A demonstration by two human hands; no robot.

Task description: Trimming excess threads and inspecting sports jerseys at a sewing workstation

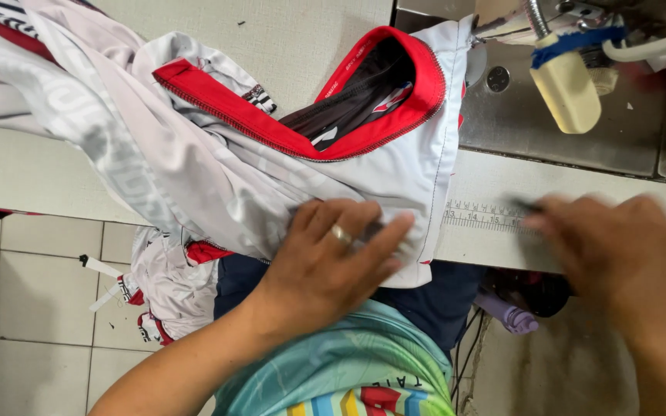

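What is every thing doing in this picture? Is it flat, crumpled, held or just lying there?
White garment: crumpled on the table, red collar open.
Left hand: flat, pressing the garment's edge, ring on one finger.
Right hand: blurred, over the ruler strip; whether it holds anything is unclear.
Ruler strip: lying flat along the table edge.
More garments: hanging off the table toward the floor.
Sewing machine: at the table's far side.

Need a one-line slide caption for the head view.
Left hand presses white red-collared jersey on sewing table; blurred right hand over ruler.

Left hand (333, 250) flat, fingers spread, palm down (ring on one finger); right hand (618, 246) blurred, fingers curled
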